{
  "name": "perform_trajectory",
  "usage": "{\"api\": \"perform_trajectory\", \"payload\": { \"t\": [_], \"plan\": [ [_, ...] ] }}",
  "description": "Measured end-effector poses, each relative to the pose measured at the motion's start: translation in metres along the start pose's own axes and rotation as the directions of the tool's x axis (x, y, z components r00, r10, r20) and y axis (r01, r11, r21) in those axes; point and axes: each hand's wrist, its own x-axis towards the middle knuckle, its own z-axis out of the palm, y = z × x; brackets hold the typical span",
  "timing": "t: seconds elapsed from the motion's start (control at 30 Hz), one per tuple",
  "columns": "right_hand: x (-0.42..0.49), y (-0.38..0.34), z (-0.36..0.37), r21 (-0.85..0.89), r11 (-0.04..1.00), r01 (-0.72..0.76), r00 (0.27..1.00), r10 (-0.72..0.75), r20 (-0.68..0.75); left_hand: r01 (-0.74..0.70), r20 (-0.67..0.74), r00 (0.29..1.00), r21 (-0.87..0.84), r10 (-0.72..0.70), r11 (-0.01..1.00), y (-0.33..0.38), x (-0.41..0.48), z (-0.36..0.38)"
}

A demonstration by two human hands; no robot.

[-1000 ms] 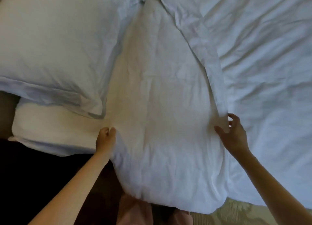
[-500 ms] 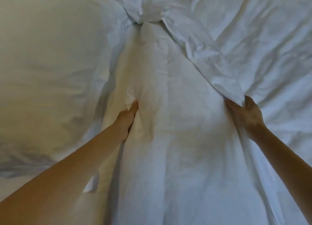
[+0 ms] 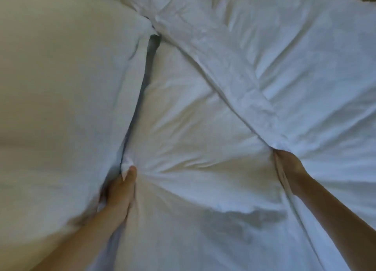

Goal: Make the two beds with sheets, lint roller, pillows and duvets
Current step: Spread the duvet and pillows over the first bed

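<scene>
Fingers point(image 3: 130, 176) of the left hand point(image 3: 121, 193) pinch a tuft of cloth, and the right hand point(image 3: 290, 169) is clenched on a cloth edge. A wrinkled white duvet point(image 3: 315, 57) fills the right and far side of the bed. A large smooth white pillow point(image 3: 61, 108) fills the left. Between them, touching both, lies the plump white middle pillow point(image 3: 193, 140), held at its left and right edges. The likely risk is that pulling on thin cloth alone drags the cover loose from its filling. A hard tug could also shove the large pillow askew.
</scene>
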Motion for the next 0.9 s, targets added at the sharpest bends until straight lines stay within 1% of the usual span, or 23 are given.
{"api": "perform_trajectory", "payload": {
  "t": [0.03, 0.07, 0.1, 0.13, 0.17, 0.2, 0.23, 0.27, 0.3, 0.33, 0.37, 0.4, 0.43, 0.47, 0.5, 0.53, 0.57, 0.63, 0.7, 0.77, 0.8, 0.87, 0.9],
  "plan": [
    [0.005, -0.005, -0.002, -0.041, 0.999, -0.030, 0.999, 0.029, -0.019, -0.032, -0.055, 0.998, 0.136, 0.040, 0.990, -0.001, 0.003, 0.013],
    [0.012, -0.005, -0.008, -0.040, 0.998, -0.056, 0.997, 0.054, -0.050, -0.044, -0.070, 0.996, 0.219, 0.060, 0.975, 0.004, 0.000, 0.019],
    [0.013, -0.006, -0.009, -0.063, 0.993, -0.096, 0.993, 0.091, -0.078, -0.049, -0.098, 0.992, 0.245, 0.076, 0.968, 0.005, 0.001, 0.020],
    [0.012, -0.007, -0.012, -0.115, 0.991, -0.065, 0.992, 0.051, -0.116, -0.113, -0.127, 0.980, 0.267, 0.151, 0.957, 0.008, 0.001, 0.020],
    [0.013, -0.006, -0.013, -0.207, 0.978, 0.000, 0.987, -0.033, -0.157, -0.137, -0.157, 0.970, 0.264, 0.183, 0.955, 0.008, 0.001, 0.017],
    [0.012, -0.012, -0.010, -0.377, 0.923, 0.078, 0.966, -0.164, -0.200, -0.151, -0.181, 0.965, 0.195, 0.187, 0.969, 0.017, 0.001, 0.014],
    [0.014, -0.017, -0.007, -0.555, 0.817, 0.156, 0.930, -0.310, -0.196, -0.135, -0.190, 0.970, 0.111, 0.154, 0.985, 0.034, 0.004, 0.013],
    [0.019, -0.023, -0.001, -0.675, 0.702, 0.226, 0.886, -0.436, -0.158, -0.117, -0.198, 0.972, 0.047, 0.124, 0.992, 0.056, 0.010, 0.016],
    [0.025, -0.032, 0.009, -0.759, 0.568, 0.317, 0.820, -0.566, -0.081, -0.099, -0.195, 0.976, 0.013, 0.100, 0.995, 0.077, 0.025, 0.019],
    [0.029, -0.042, 0.019, -0.812, 0.432, 0.393, 0.758, -0.652, 0.019, -0.065, -0.134, 0.989, -0.019, 0.062, 0.998, 0.095, 0.041, 0.021],
    [0.033, -0.054, 0.030, -0.853, 0.302, 0.425, 0.714, -0.692, 0.110, -0.011, -0.050, 0.999, -0.062, 0.008, 0.998, 0.110, 0.061, 0.023],
    [0.041, -0.065, 0.034, -0.871, 0.215, 0.441, 0.684, -0.709, 0.172, 0.025, 0.006, 1.000, -0.084, -0.025, 0.996, 0.124, 0.074, 0.023],
    [0.051, -0.075, 0.033, -0.870, 0.224, 0.439, 0.681, -0.715, 0.159, 0.046, 0.031, 0.999, -0.085, -0.043, 0.995, 0.131, 0.084, 0.024],
    [0.063, -0.086, 0.025, -0.842, 0.325, 0.431, 0.697, -0.712, 0.081, 0.017, 0.025, 1.000, -0.075, -0.015, 0.997, 0.136, 0.089, 0.027],
    [0.075, -0.094, 0.011, -0.794, 0.456, 0.402, 0.718, -0.695, -0.036, -0.024, -0.030, 0.999, -0.023, 0.023, 0.999, 0.139, 0.091, 0.029],
    [0.086, -0.100, -0.006, -0.745, 0.567, 0.351, 0.744, -0.652, -0.146, -0.057, -0.106, 0.993, 0.034, 0.060, 0.998, 0.140, 0.093, 0.033],
    [0.097, -0.102, -0.023, -0.726, 0.641, 0.250, 0.784, -0.574, -0.237, -0.060, -0.168, 0.983, 0.080, 0.073, 0.995, 0.142, 0.092, 0.038],
    [0.118, -0.100, -0.041, -0.704, 0.710, 0.033, 0.865, -0.373, -0.335, -0.039, -0.221, 0.973, 0.117, 0.064, 0.992, 0.143, 0.091, 0.047],
    [0.126, -0.093, -0.033, -0.684, 0.729, -0.024, 0.890, -0.296, -0.347, -0.027, -0.260, 0.964, 0.134, 0.061, 0.991, 0.141, 0.092, 0.053],
    [0.126, -0.090, -0.025, -0.667, 0.744, 0.021, 0.874, -0.338, -0.349, -0.054, -0.300, 0.948, 0.166, 0.103, 0.985, 0.138, 0.094, 0.051],
    [0.123, -0.091, -0.025, -0.655, 0.750, 0.087, 0.846, -0.403, -0.349, -0.090, -0.330, 0.932, 0.183, 0.148, 0.979, 0.137, 0.093, 0.048],
    [0.121, -0.097, -0.034, -0.535, 0.793, 0.293, 0.776, -0.524, -0.352, -0.187, -0.394, 0.885, 0.185, 0.247, 0.965, 0.139, 0.086, 0.039],
    [0.122, -0.103, -0.037, -0.450, 0.813, 0.370, 0.739, -0.551, -0.388, -0.222, -0.421, 0.864, 0.177, 0.277, 0.959, 0.140, 0.085, 0.037]
  ]
}}
